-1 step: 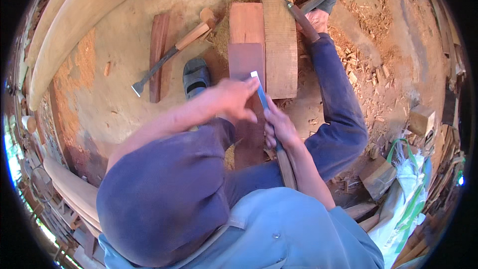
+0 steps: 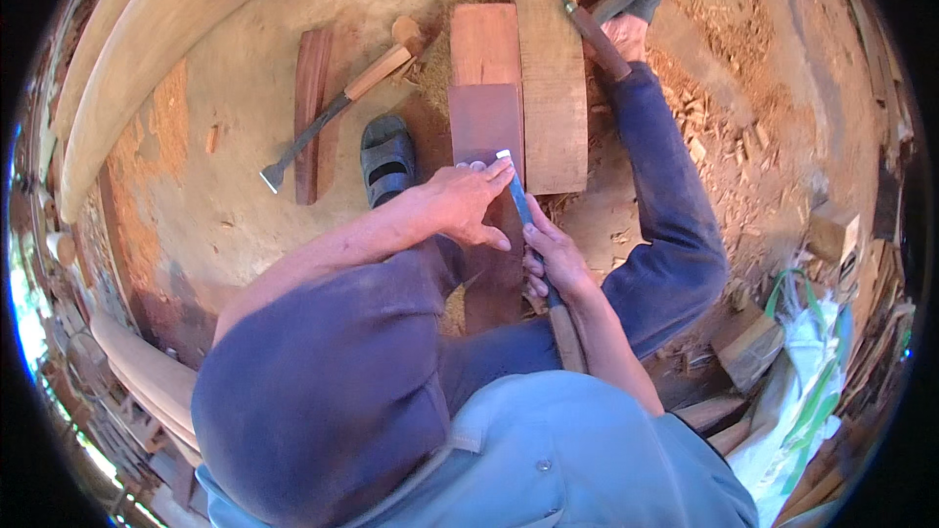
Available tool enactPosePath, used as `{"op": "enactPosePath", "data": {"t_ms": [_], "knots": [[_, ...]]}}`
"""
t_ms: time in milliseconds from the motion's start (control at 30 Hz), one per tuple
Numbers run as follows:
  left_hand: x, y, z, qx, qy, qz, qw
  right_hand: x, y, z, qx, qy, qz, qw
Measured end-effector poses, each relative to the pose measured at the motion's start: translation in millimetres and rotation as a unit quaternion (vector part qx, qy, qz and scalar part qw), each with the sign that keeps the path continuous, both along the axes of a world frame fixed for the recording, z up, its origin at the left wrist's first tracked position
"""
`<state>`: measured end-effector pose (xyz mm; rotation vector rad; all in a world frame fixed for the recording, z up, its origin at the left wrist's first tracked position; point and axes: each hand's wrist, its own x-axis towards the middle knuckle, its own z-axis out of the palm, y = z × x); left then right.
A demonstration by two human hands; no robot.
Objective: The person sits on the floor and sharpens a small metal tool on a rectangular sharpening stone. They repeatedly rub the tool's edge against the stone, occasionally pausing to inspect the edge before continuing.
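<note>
My right hand (image 2: 556, 254) is wrapped round a long chisel (image 2: 518, 198); the wooden handle lies back toward my body, beside my thigh. Its bright tip points away from me, over a flat reddish-brown slab (image 2: 484, 122). My left hand (image 2: 455, 198) has its fingers stretched out, with the fingertips at the blade near the tip and the thumb apart. Under the slab's far end a lighter reddish wood block (image 2: 484, 44) shows. My forearm and hands hide part of the slab's near end.
A thick pale plank (image 2: 553, 127) lies against the slab's right side. A narrow tool with a wooden handle (image 2: 599, 44) rests by my right foot. Left are a wide-bladed chisel (image 2: 362, 88) and a dark wood strip (image 2: 311, 108). Right are wood chips and a white-green sack (image 2: 807, 372).
The chisel tip has shifted slightly toward my body. My left hand, blurred by motion before, now shows sharply with its fingertips at the blade.
</note>
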<state>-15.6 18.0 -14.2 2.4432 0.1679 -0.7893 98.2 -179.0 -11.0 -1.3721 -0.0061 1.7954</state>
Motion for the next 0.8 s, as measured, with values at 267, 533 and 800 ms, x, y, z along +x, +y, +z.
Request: {"op": "enactPosePath", "data": {"t_ms": [267, 533, 800], "knots": [[26.2, 50.0, -10.2, 0.072, -0.052, 0.068, 0.994, 32.0, 73.2, -19.2, 0.058, -0.198, 0.082, 0.975], [30.2, 49.3, -5.1, 0.051, -0.033, 0.084, 0.995, 26.7, 90.9, -17.6, 0.019, -0.601, 0.379, 0.704], [-6.0, -6.7, -1.3, 0.009, 0.005, 0.046, 0.999, -4.1, 21.8, -8.0, 0.006, -0.549, 0.439, 0.711]]}}
